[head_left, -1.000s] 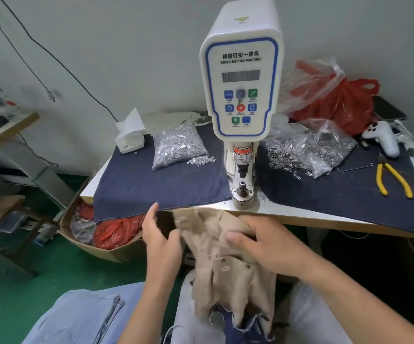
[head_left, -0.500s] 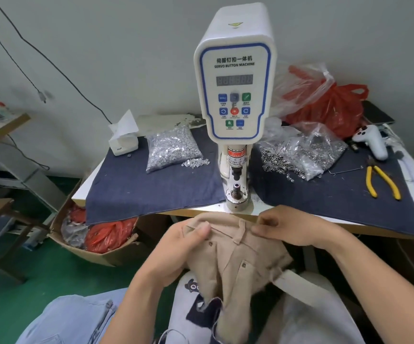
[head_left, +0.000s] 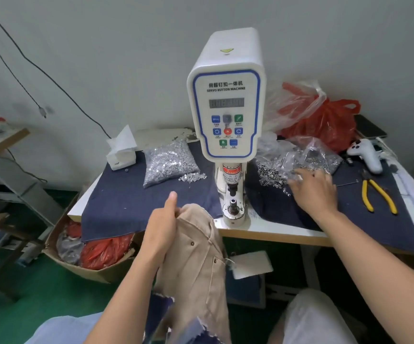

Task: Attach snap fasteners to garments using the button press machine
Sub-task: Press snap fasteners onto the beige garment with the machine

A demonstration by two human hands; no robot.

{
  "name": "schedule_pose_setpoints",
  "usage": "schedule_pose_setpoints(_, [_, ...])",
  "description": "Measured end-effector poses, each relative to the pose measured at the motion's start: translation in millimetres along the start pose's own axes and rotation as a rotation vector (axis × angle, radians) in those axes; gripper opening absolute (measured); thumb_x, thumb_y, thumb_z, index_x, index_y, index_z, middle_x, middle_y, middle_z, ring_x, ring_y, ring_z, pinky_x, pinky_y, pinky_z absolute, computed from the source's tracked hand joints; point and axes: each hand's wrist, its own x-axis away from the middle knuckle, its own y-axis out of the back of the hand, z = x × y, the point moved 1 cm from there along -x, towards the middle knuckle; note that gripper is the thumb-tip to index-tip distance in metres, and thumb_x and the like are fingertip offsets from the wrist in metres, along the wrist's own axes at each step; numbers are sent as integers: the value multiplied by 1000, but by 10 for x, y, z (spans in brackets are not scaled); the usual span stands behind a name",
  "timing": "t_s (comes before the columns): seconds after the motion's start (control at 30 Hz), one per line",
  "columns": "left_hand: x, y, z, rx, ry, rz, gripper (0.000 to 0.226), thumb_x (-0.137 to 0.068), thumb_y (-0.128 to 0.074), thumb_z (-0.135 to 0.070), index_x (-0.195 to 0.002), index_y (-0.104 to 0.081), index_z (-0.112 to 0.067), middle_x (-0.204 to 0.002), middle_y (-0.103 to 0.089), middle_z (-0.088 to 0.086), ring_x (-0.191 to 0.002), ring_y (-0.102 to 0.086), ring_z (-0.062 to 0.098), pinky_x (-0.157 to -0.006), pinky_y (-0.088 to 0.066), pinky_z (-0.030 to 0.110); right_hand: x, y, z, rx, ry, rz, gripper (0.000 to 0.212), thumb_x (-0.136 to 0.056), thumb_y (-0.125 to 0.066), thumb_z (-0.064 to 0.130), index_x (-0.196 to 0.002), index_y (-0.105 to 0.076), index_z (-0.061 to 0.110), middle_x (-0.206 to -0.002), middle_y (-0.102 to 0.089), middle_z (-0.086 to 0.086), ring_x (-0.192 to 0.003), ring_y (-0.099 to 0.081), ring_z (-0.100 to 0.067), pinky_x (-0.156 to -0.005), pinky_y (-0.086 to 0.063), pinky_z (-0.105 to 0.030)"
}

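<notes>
Right hand (head_left: 312, 192), fingers spread, reaches over the loose silver snap fasteners (head_left: 272, 176) just right of the white button press machine (head_left: 227, 115), left hand (head_left: 162, 229) gripping the tan garment (head_left: 198, 256).

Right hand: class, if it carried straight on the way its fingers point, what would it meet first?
Probably the loose snap fasteners spilled from the clear bag, just beyond the right hand; depth is uncertain.

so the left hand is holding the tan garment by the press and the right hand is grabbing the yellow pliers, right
Not quite. The left hand does hold the tan garment near the press, but the head view shows the right hand reaching into the loose snap fasteners. The yellow pliers lie untouched further right.
</notes>
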Motion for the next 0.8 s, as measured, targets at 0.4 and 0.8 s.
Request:
schedule_pose_setpoints(0.4, [-1163,-249,-112,-671,-119,-218,19,-99,-58,-36,-106,-73,-27,-108,-75,3,-108,-66,32,-82,-46,37,21,-323,73,102,275,-181,29,-92,-72,37,-117,-70,23,-99,-52,-6,-95,-49,-30,-84,-41,-45])
schedule_pose_setpoints(0.8, [-1517,-530,-19,-628,-211,-291,12,-99,-60,-44,-100,-70,-36,-101,-75,5,-100,-67,36,-74,-41,37,-75,-403,57,122,289,-195,16,-98,-64,33,-98,-70,18,-93,-62,1,-92,-53,-27,-81,-38,-44])
